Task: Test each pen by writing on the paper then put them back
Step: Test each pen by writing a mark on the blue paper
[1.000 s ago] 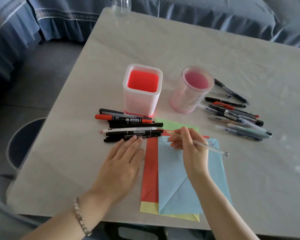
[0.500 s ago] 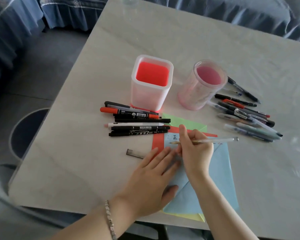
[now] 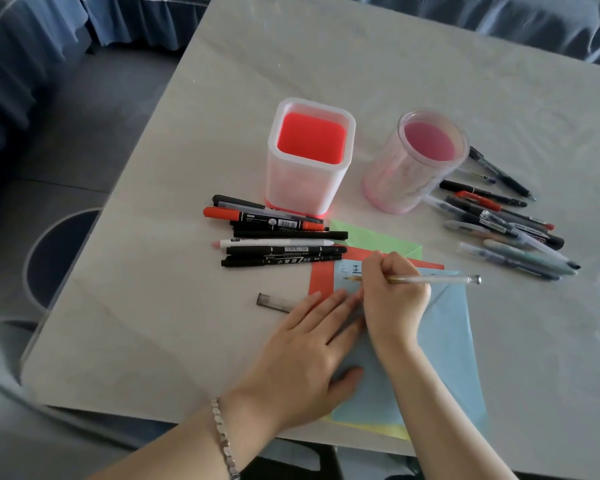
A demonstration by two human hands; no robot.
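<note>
Two 正 (image 3: pixel 343 270) on blue paper (image 3: pixel 447 327), pen (image 3: pixel 440 279) seemingly touching it

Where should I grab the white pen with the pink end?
Pinch the slim white plastic pen by its pink left end, coming from above on the left. It lies flat, squeezed between black marker pens, and only that end pokes out past them.

A smooth, matt, stone-look table (image 3: pixel 361 81) carries a frosted plastic square holder (image 3: pixel 302 188) and a glossy clear plastic round holder (image 3: pixel 402 178). Matt blue paper (image 3: pixel 444 341) lies under a transparent plastic pen (image 3: pixel 437 280). A metal-link bracelet (image 3: pixel 224 441) gleams; pleated blue cloth (image 3: pixel 136 22) hangs behind.
</note>
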